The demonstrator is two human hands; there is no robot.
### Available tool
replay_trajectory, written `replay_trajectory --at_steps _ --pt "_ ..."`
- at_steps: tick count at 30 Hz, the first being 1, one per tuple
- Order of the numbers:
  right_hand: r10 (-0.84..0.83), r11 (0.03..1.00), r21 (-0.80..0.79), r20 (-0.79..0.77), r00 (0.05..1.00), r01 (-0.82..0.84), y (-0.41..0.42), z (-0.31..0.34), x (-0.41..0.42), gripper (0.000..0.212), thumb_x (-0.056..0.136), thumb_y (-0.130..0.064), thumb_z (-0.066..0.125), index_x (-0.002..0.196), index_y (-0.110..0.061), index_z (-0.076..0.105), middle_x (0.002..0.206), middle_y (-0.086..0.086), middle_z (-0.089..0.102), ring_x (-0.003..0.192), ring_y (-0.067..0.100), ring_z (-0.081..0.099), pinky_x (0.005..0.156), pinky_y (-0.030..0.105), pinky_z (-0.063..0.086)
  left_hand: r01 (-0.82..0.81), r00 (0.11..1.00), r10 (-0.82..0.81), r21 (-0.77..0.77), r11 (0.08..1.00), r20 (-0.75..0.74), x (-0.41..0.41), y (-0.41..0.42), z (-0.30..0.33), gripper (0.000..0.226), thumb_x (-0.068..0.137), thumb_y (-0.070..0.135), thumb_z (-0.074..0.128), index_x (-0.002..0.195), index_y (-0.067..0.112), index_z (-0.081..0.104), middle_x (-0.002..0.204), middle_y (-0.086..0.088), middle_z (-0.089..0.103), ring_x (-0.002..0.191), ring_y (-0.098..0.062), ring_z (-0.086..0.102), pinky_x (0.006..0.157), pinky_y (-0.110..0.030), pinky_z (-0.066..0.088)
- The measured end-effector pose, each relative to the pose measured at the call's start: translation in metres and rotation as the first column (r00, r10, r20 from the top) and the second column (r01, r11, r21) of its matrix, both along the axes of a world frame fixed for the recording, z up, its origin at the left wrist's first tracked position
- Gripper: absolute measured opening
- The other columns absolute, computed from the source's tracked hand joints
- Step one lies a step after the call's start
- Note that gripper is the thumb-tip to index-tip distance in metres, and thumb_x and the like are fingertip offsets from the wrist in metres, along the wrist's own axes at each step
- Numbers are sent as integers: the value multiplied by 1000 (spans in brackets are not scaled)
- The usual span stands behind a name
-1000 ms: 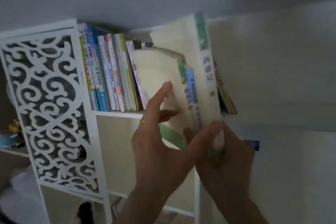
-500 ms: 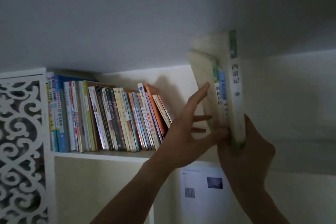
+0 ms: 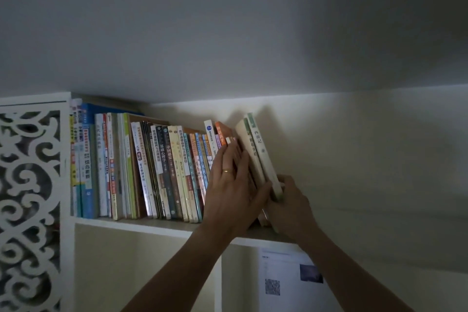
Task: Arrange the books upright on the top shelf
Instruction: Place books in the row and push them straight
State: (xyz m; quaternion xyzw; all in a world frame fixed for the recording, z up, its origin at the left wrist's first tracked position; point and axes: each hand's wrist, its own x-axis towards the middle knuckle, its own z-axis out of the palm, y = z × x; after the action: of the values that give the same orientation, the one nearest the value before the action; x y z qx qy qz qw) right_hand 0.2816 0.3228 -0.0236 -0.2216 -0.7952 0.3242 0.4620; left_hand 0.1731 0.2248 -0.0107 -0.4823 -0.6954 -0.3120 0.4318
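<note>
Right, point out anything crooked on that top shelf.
The two cream books at the row's right end lean left, tops tilted onto the orange book. The left hand presses flat against them; the right hand grips their lower spines. The far-left books stand straight.

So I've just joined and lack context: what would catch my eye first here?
Two hands meet at the right end of a row of books on the top shelf. The left hand, wearing a ring, lies flat against the leaning books, while the right hand grips the bottom of two pale books tilted leftward. At far left stands a white fretwork panel.
</note>
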Motion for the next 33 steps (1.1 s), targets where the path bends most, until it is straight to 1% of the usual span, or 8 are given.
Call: replay_trajectory --at_steps 4,7,11,15,20,23,27,33 --pt "298 951 -125 113 948 -284 25 -6 2 73 77 -46 83 135 -16 50 126 9 61 89 9 73 72 25 61 52 996 -51 13 999 -71 -20 5 -10 83 102 66 36 162 11 22 171 -6 12 158 -27 -6 127 -53 14" --pt "443 888 -221 168 881 -404 33 2 18 66 79 -41 84 136 -32 51 130 -11 60 97 -6 68 75 16 57 20 989 -20 -2 1000 -143 -37 5 -11 86 101 68 38 162 9 22 170 -7 15 159 -26 0 127 -50 17" --pt "242 970 -90 242 939 -227 48 7 18 83 53 -66 91 127 -50 58 127 -18 65 107 1 67 91 34 60 107 986 -98 61 992 -133 -47 14 -15 93 96 70 51 160 9 24 170 -7 17 159 -24 4 125 -51 22" --pt "150 987 -87 171 974 -136 47 -2 16 89 44 -80 85 123 -47 62 111 -13 71 94 6 72 86 37 61 236 971 -235 211 949 -28 -49 13 -21 94 88 63 69 156 8 34 170 -9 12 158 -27 5 125 -53 12" --pt "86 996 -39 172 981 -80 47 -8 20 84 48 -93 71 117 -47 66 98 -10 76 89 7 73 85 38 60 293 956 -291 115 949 -30 -41 5 -32 89 100 38 60 162 2 7 171 -10 -9 158 -30 -9 126 -55 10" --pt "60 997 41 180 982 -68 44 -5 21 67 60 -91 65 111 -48 69 95 -14 76 86 2 71 82 31 60 217 976 -214 71 974 -38 -42 2 -44 88 104 47 50 162 4 1 171 -10 -10 158 -31 -10 125 -58 16" --pt "-50 989 147 218 975 18 28 -2 20 19 84 -65 64 96 -54 54 86 -20 66 75 -9 64 60 7 48 219 975 -220 85 972 -2 -40 5 -47 83 105 50 46 164 12 0 171 -7 -11 158 -29 -10 123 -60 20" --pt "-97 974 221 247 964 41 26 -6 19 25 92 -59 58 112 -45 53 84 -26 61 73 -13 60 59 4 45 183 983 -181 64 981 -42 -39 2 -50 71 103 55 49 163 36 15 171 -8 -13 158 -33 -10 117 -65 28"
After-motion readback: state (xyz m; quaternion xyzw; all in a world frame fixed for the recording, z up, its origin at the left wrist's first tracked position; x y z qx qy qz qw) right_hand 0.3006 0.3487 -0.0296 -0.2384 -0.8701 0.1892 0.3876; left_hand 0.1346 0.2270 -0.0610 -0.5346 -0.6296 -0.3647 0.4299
